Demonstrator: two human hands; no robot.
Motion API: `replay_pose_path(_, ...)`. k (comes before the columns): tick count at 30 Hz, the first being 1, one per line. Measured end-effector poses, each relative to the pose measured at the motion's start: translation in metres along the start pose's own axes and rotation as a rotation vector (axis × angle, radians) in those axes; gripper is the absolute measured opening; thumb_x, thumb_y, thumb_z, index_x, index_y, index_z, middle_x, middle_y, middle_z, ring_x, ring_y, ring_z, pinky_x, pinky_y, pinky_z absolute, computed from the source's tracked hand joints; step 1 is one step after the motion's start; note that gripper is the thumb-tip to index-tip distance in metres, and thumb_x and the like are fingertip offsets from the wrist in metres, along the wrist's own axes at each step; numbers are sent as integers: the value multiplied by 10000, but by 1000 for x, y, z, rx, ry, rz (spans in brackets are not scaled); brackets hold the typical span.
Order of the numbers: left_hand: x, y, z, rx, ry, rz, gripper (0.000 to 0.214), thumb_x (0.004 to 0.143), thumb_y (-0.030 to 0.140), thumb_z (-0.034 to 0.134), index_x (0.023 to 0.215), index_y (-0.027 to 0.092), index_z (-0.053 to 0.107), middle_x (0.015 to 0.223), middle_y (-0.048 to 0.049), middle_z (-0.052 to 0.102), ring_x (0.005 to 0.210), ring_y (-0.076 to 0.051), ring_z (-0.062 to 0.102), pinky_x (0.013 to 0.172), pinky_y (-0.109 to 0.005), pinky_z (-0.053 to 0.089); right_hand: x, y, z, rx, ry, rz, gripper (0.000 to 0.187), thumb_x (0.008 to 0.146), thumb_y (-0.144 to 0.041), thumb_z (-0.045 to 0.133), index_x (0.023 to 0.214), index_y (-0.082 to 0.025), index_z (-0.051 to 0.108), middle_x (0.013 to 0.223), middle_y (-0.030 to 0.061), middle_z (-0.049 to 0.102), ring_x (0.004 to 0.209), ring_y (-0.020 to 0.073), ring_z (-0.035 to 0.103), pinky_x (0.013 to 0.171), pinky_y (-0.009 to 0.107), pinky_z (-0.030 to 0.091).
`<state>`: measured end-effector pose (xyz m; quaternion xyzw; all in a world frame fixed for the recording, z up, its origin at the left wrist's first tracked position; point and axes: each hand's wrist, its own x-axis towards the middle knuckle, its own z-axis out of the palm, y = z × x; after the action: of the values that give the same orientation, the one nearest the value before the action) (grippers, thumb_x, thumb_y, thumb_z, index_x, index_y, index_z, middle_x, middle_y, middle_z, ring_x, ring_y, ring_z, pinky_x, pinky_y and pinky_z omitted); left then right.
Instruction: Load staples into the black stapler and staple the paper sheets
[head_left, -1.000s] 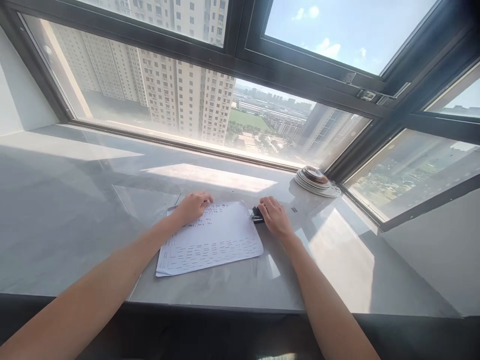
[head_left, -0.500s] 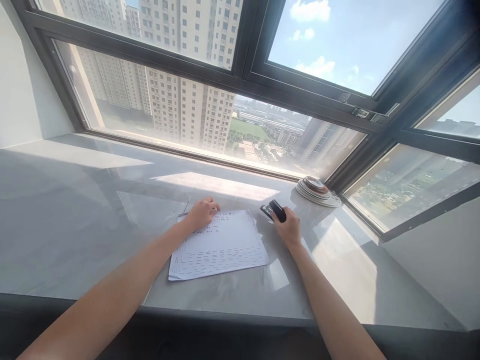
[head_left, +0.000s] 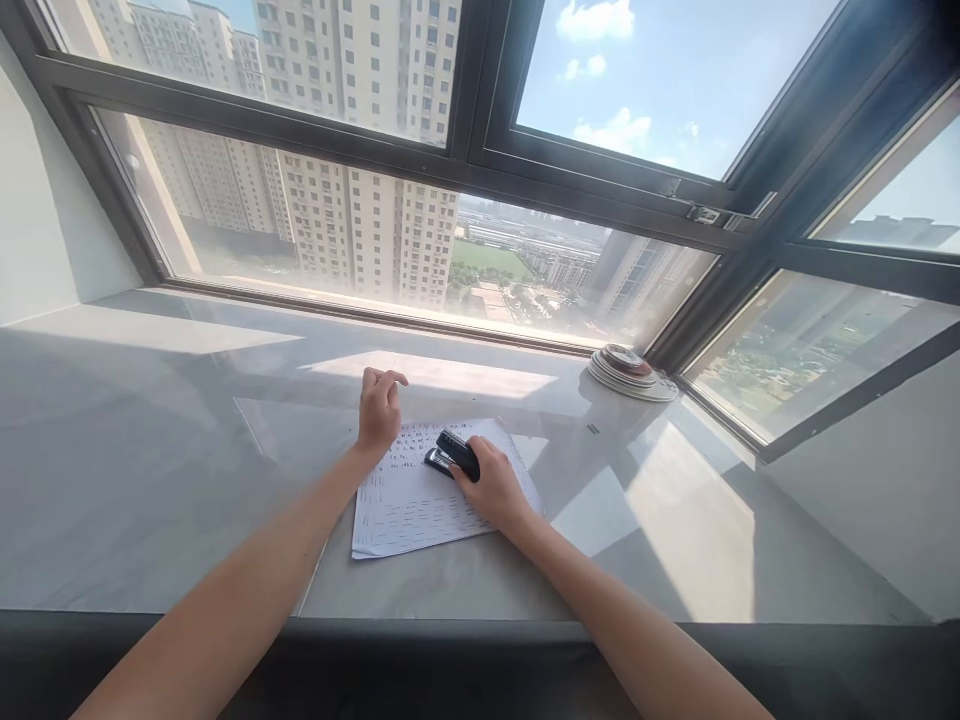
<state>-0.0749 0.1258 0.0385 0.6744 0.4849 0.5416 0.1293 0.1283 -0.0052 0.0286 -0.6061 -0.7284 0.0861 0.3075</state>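
Note:
A stack of printed white paper lies on the grey marble sill. My right hand is closed around a black stapler and holds it over the middle of the paper, its jaws pointing left. My left hand is lifted at the paper's far left corner, fingers loosely curled and apart, holding nothing.
A stack of round plates or coasters sits in the far right corner by the window frame. The sill's dark front edge runs along the bottom. Glass panes close off the far side and the right.
My right hand carried the stapler from the paper's right edge leftward over the sheet. My left hand lifted off the paper's corner.

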Motion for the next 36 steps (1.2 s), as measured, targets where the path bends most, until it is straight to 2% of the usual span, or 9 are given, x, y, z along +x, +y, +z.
replay_pose_path(5, 1, 0, -2, -44, 73, 44, 311, 994, 158, 384, 881, 220, 667, 986, -70, 456, 866, -203, 521, 757, -329, 480, -24, 32, -26, -29, 36, 70, 155, 921, -343, 546, 866, -260, 427, 903, 31, 624, 766, 217, 578, 642, 311, 429)
replay_pose_path(9, 1, -7, 3, -49, 17, 60, 299, 979, 169, 411, 866, 213, 684, 954, -61, 458, 813, -191, 522, 753, -328, 478, -58, 84, -65, -77, 103, 127, 172, 936, -368, 563, 880, -260, 442, 882, 27, 620, 768, 223, 579, 672, 336, 446)
replay_pose_path(13, 1, -20, 12, -30, -190, 87, 291, 943, 173, 434, 831, 217, 699, 903, -52, 486, 752, -182, 524, 704, -310, 468, -89, 143, -109, -110, 174, 223, 251, 941, -445, 588, 851, -265, 438, 786, 18, 608, 694, 227, 573, 638, 353, 447)
replay_pose_path(16, -1, -30, 18, 17, -398, 131, 303, 943, 198, 429, 812, 220, 701, 901, -47, 531, 732, -173, 534, 706, -304, 464, -100, 171, -127, -141, 226, 257, 278, 929, -491, 599, 847, -265, 461, 759, 19, 609, 675, 232, 575, 631, 358, 451)
replay_pose_path(22, -2, -35, 20, 145, -579, 158, 325, 940, 215, 384, 867, 204, 701, 917, -47, 574, 743, -171, 565, 732, -298, 463, -99, 181, -128, -151, 242, 262, 301, 926, -508, 588, 856, -238, 475, 782, 17, 623, 701, 201, 580, 636, 308, 442)
replay_pose_path(29, -1, -37, 22, 210, -597, 192, 299, 928, 212, 389, 905, 220, 687, 911, -35, 593, 738, -178, 581, 751, -303, 456, -99, 174, -136, -53, 219, 255, 384, 903, -597, 598, 937, -215, 578, 851, 46, 669, 761, 221, 612, 687, 328, 478)
replay_pose_path(31, -1, -39, 23, 223, -595, 185, 299, 936, 219, 385, 919, 221, 683, 915, -36, 595, 757, -183, 593, 760, -304, 455, -99, 180, -145, 100, 208, 236, 481, 944, -666, 495, 1030, -211, 626, 913, 66, 691, 838, 239, 642, 742, 354, 515)
replay_pose_path(34, -1, -39, 24, 247, -597, 179, 299, 949, 226, 374, 922, 218, 672, 915, -35, 589, 757, -183, 596, 761, -302, 454, -90, 203, -158, 291, 339, 251, 621, 1023, -649, 214, 1024, -197, 641, 968, 102, 685, 909, 248, 658, 777, 387, 553)
replay_pose_path(36, -1, -37, 24, 268, -595, 183, 298, 951, 216, 368, 919, 216, 664, 919, -33, 584, 750, -179, 592, 760, -300, 455, -77, 222, -160, 208, 397, 261, 554, 1019, -599, 265, 959, -189, 633, 970, 110, 673, 898, 244, 656, 794, 401, 568)
